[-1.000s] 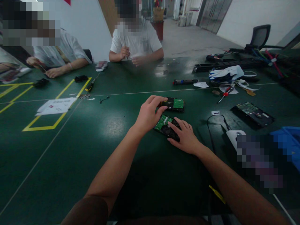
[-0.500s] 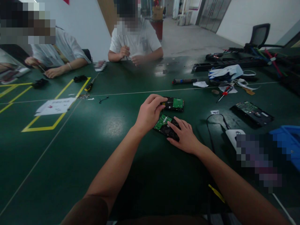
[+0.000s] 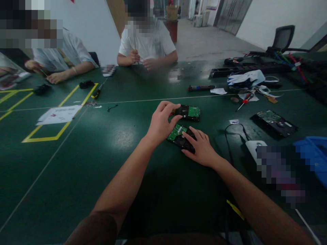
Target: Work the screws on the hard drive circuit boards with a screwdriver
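Note:
Two hard drives lie close together on the green table, their circuit boards facing up. My left hand (image 3: 163, 119) curves round the left end of the far hard drive (image 3: 192, 112), thumb at its near side and fingers at the far side. The palm hides that end. Below it, the near hard drive (image 3: 176, 133) sits at a slant, its green board showing at the left. My right hand (image 3: 200, 146) grips this one from the right, with the thumb along the near edge and fingers across the top.
To the right are another hard drive (image 3: 277, 124), a red screwdriver (image 3: 245, 101), a white power strip (image 3: 255, 149) and a blue bin (image 3: 313, 153). A black stick-like tool (image 3: 201, 88) lies beyond. Papers (image 3: 60, 114) and a yellow-black screwdriver (image 3: 97, 92) are left. People sit opposite.
My left thumb and fingers have spread a little wider at the far hard drive's end, and the thumb has shifted slightly right. My right hand and both drives have hardly moved.

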`<state>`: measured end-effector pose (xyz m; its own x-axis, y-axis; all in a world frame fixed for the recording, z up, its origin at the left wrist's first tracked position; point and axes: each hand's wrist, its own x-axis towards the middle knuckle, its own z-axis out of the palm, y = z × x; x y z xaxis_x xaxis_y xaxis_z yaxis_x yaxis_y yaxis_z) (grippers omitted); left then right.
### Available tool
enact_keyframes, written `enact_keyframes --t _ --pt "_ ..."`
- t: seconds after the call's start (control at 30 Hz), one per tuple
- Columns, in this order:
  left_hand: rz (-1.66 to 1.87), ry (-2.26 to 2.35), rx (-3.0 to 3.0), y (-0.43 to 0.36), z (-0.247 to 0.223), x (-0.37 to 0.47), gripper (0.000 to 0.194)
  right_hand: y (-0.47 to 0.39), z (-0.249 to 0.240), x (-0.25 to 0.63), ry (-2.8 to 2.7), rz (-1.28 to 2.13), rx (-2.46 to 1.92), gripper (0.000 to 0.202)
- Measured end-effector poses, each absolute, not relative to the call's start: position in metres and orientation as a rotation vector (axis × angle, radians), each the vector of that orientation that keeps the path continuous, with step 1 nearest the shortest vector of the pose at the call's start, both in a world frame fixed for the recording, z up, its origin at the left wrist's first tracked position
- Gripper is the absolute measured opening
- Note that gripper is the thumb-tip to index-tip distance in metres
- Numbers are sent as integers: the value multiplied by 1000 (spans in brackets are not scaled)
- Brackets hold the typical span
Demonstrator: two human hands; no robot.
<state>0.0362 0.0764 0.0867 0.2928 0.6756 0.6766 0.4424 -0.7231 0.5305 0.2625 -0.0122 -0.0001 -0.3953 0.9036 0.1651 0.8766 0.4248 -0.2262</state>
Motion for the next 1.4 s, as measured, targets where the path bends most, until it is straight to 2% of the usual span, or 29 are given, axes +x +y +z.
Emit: enact_keyframes --t 0.57,1.07,1.23,1.4 --pt "1472 986 2362 75 90 37 21 -12 -2 263 -2415 122 -1546 76" --pt "1473 1008 2335 74 93 36 19 -12 1 262 -2426 129 -1550 75" --pt "1436 1056 2295 73 92 38 26 -12 2 262 -2421 141 -1556 75" --pt "1452 1017 2294 73 92 38 20 -12 2 262 -2416 137 -1549 74"
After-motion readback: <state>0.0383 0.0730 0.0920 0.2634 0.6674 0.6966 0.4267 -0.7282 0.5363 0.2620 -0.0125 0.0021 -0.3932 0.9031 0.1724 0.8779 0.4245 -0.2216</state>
